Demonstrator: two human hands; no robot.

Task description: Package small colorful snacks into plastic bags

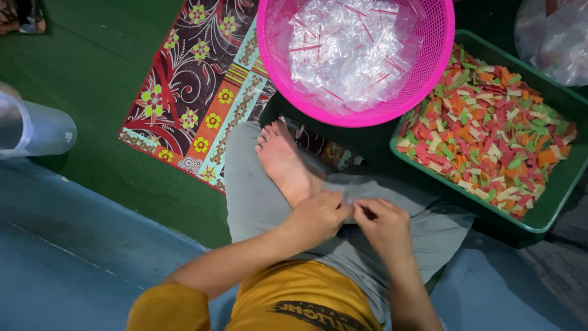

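My left hand [320,216] and my right hand [383,222] meet over my lap, fingertips pinched together on a small clear plastic bag [351,197] that is barely visible between them. I sit cross-legged in grey trousers, one bare foot [283,160] just above the hands. A pink perforated basket [355,58] ahead of me holds clear plastic bags with thin red strips. To its right a green tray [554,208] is filled with small red, orange, green and cream chips.
A patterned floral mat [196,92] lies on green carpet at the left. A clear plastic container [30,129] sits at the far left edge. A clear plastic sack [554,37] is at the top right. Blue floor runs along the bottom.
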